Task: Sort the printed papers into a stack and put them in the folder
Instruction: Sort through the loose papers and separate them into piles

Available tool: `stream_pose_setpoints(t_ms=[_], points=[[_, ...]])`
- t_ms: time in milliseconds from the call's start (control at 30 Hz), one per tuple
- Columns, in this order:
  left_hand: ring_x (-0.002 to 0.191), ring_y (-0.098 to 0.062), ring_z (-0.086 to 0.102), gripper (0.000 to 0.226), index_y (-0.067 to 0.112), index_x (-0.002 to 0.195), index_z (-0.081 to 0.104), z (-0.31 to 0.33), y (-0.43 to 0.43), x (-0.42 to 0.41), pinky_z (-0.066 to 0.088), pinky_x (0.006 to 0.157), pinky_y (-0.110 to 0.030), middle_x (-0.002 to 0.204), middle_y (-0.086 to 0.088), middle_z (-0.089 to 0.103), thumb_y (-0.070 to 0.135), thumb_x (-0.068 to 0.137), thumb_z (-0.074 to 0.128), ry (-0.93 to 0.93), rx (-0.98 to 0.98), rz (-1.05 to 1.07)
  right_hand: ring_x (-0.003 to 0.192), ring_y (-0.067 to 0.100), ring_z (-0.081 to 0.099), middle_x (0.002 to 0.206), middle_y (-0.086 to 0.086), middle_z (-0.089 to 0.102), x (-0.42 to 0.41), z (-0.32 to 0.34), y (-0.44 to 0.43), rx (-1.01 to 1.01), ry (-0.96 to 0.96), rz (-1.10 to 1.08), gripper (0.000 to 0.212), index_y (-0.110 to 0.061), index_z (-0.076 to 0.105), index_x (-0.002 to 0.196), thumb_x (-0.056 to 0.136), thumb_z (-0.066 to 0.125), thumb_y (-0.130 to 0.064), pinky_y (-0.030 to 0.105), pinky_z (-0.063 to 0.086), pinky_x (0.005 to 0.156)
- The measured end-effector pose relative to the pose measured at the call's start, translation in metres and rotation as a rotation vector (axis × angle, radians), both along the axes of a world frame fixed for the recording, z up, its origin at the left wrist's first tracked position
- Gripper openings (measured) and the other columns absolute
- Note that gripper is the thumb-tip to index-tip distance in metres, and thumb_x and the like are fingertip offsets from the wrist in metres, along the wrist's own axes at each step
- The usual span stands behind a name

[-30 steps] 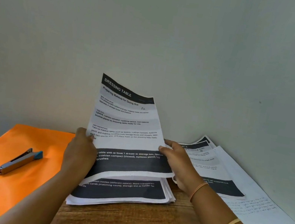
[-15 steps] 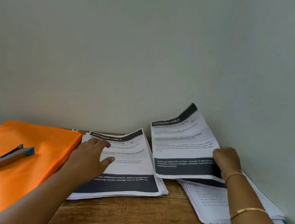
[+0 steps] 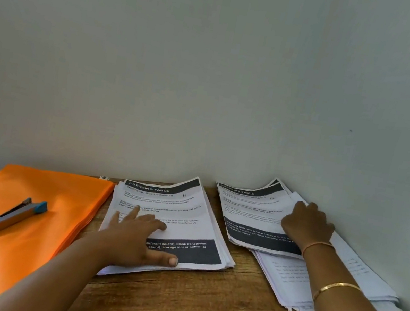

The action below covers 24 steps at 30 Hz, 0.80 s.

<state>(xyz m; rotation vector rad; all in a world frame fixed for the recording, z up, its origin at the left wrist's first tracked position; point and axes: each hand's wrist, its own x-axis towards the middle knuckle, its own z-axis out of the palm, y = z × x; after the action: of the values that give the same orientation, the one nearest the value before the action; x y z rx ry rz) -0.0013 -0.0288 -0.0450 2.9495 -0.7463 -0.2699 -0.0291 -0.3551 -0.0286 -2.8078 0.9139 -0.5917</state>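
Note:
A stack of printed papers (image 3: pixel 176 205) headed "DRESSING TABLE" lies in the middle of the wooden table. My left hand (image 3: pixel 138 236) rests flat on it with fingers spread. To the right a second pile of papers (image 3: pixel 357 278) lies fanned in the corner by the wall. On top of that pile sits a printed sheet (image 3: pixel 251 212), and my right hand (image 3: pixel 307 224) presses down on its right side. An orange folder (image 3: pixel 9 231) lies flat at the left.
A grey stapler with a blue end (image 3: pixel 13 217) lies on the orange folder. The wooden table (image 3: pixel 187 304) shows bare wood in front of the stacks. Pale walls meet in a corner just behind the right pile.
The sheet that both hands held up a second ago went right with my right hand and now lies on the right pile. My left hand came down flat on the middle stack.

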Motion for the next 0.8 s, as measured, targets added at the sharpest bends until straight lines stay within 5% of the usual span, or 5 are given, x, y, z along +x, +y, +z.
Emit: stream_pose_setpoints(t_ms=[67, 200, 500, 700, 800], points=[[0.146, -0.023, -0.01, 0.147, 0.038, 0.146, 0.019, 0.0, -0.001, 0.001, -0.007, 0.114, -0.057, 0.158, 0.009, 0.009, 0.105, 0.014, 0.015, 0.043, -0.015, -0.045, 0.128, 0.029, 0.042, 0.14, 0.009, 0.042, 0.004, 0.003, 0.01, -0.085, 0.06, 0.078, 0.042, -0.016, 0.049, 0.13, 0.094, 0.044, -0.036, 0.047, 0.031, 0.107], [0.146, -0.023, -0.006, 0.147, 0.038, 0.146, 0.019, 0.001, -0.001, 0.002, -0.007, 0.114, -0.055, 0.157, 0.009, 0.012, 0.104, 0.014, 0.024, 0.095, -0.029, -0.075, 0.139, 0.025, 0.032, 0.154, 0.0, 0.029, 0.01, 0.006, 0.041, 0.106, 0.087, 0.446, 0.054, -0.026, 0.039, 0.142, 0.095, 0.042, -0.053, 0.052, 0.018, 0.114], [0.146, -0.022, 0.004, 0.144, 0.037, 0.145, 0.023, 0.003, 0.0, -0.001, -0.001, 0.116, -0.054, 0.155, 0.009, 0.02, 0.104, 0.018, 0.024, 0.114, -0.08, -0.059, 0.141, 0.025, 0.028, 0.156, 0.003, 0.025, 0.02, -0.01, 0.052, 0.173, 0.365, 0.605, 0.086, -0.024, 0.025, 0.149, 0.081, 0.045, -0.073, 0.047, 0.027, 0.113], [0.142, -0.02, 0.018, 0.132, 0.037, 0.139, 0.038, 0.006, 0.0, -0.005, 0.013, 0.115, -0.045, 0.149, 0.003, 0.034, 0.104, 0.025, 0.021, 0.058, -0.224, -0.059, 0.14, 0.023, 0.031, 0.154, -0.001, 0.031, 0.016, -0.005, 0.056, 0.16, 0.178, 0.583, 0.073, -0.027, 0.034, 0.145, 0.086, 0.043, -0.068, 0.053, 0.023, 0.113], [0.124, -0.015, 0.043, 0.102, 0.034, 0.131, 0.05, 0.008, -0.002, -0.003, 0.033, 0.108, -0.036, 0.134, 0.005, 0.051, 0.096, 0.054, 0.027, 0.019, -0.317, -0.072, 0.128, 0.02, 0.045, 0.143, 0.001, 0.047, 0.01, 0.003, 0.067, 0.192, -0.047, 0.664, 0.053, -0.022, 0.049, 0.136, 0.093, 0.046, -0.053, 0.038, 0.037, 0.105]])
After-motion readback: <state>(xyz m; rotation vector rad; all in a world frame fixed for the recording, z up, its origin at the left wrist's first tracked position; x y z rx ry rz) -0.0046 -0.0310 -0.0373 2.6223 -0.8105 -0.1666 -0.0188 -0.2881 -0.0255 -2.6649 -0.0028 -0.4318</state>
